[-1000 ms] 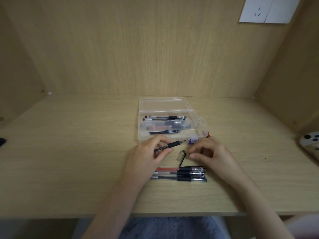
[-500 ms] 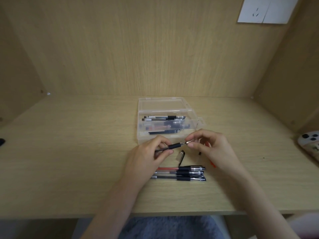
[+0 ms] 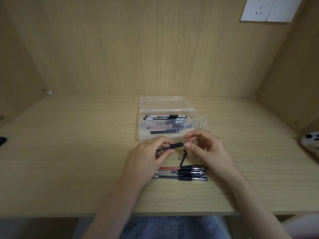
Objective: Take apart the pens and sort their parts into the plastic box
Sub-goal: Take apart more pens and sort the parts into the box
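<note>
Pale wooden desk [image 3: 69,169] fills an alcove of the same wood. Both bare forearms come in from the near edge and angle inward to meet over the middle.

Nearest the person, a small bundle of whole pens [image 3: 183,173] lies side by side, one with red ink, their caps pointing right. Just beyond them a loose cap [image 3: 183,156] rests on the desk between the two hands.

Above it, the left hand [image 3: 146,157] grips a black pen barrel [image 3: 174,146] between thumb and curled fingers, holding it nearly level with its rubber grip section pointing right. The right hand [image 3: 205,149] meets that end, thumb and forefinger pinching the tip, the other fingers loosely arched behind. The tip itself is hidden by the fingertips.

Just past the hands sits the clear plastic box [image 3: 143,135], lid [image 3: 162,104] folded back, with barrels, refills [image 3: 165,131] and small parts inside in rows.

Farther off, a white device [image 3: 310,144] sits at the right edge, and a wall socket [image 3: 269,9] is mounted high on the back panel.
</note>
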Motion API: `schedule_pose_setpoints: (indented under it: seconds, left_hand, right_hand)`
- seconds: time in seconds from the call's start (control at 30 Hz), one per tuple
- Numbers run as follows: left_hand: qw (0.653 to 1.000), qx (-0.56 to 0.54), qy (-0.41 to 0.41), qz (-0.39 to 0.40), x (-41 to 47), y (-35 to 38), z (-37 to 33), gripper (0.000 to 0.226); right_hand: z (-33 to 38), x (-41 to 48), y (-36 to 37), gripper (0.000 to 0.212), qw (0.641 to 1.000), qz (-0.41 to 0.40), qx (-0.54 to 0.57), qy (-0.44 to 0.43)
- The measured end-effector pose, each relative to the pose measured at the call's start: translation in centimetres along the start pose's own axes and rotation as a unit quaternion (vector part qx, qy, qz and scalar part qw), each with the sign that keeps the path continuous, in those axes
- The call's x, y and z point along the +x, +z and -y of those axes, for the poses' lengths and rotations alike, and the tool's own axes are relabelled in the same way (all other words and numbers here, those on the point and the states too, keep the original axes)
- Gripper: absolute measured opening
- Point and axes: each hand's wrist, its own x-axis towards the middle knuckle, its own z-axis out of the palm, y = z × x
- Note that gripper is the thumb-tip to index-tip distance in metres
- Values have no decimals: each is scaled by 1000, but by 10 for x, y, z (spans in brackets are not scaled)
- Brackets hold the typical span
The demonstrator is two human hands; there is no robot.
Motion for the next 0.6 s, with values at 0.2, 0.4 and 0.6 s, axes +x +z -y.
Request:
schedule_pose_setpoints:
  seconds: [0.2, 0.4, 0.6]
  left_hand:
    - [999, -15, 34, 13, 1, -1, -3, 29]
    - [999, 2, 51, -20, 3, -1, -2, 18]
    - [999, -43, -7, 21, -1, -4, -9, 40]
  right_hand:
    - [-3, 0, 1, 26, 999, -16, -48, -2]
    - [-5, -2, 3, 31, 997, -14, -77, -9]
    - [-4, -1, 3, 24, 998, -37, -48, -11]
